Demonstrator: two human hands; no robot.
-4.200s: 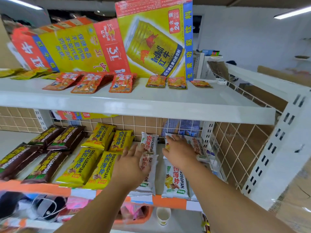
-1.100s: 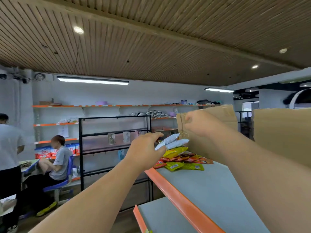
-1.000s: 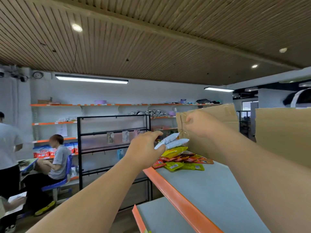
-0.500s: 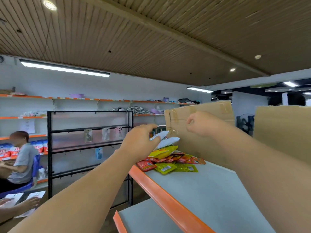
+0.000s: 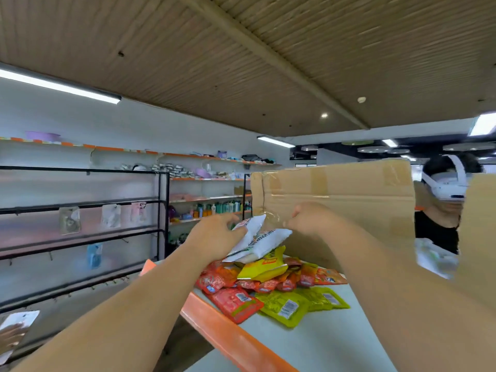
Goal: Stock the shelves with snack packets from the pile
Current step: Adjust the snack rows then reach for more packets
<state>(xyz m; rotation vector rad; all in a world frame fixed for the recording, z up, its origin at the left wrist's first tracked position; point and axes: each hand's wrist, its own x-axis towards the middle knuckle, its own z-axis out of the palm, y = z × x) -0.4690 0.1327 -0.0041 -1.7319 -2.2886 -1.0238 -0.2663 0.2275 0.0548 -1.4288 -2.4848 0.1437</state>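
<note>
A pile of snack packets (image 5: 268,288) in red, yellow and green lies on the grey top shelf (image 5: 322,342), which has an orange front edge. On top of the pile are two white packets (image 5: 264,241), tilted up. My left hand (image 5: 214,236) grips them from the left side, fingers curled over their upper edge. My right hand (image 5: 308,218) is curled into a loose fist just right of the white packets' upper end, in front of a cardboard box. Whether it pinches a packet is not visible.
A taped cardboard box (image 5: 349,205) stands upright right behind the pile, and more cardboard (image 5: 480,237) stands at the right. A person wearing a white headset (image 5: 442,189) is behind the boxes. A black wire rack (image 5: 80,226) and stocked wall shelves stand to the left.
Earlier both hands were at packets on a lower shelf. Now they are up at the pile on the top shelf. In the last second the view has closed in; my left hand keeps gripping the white packets.
</note>
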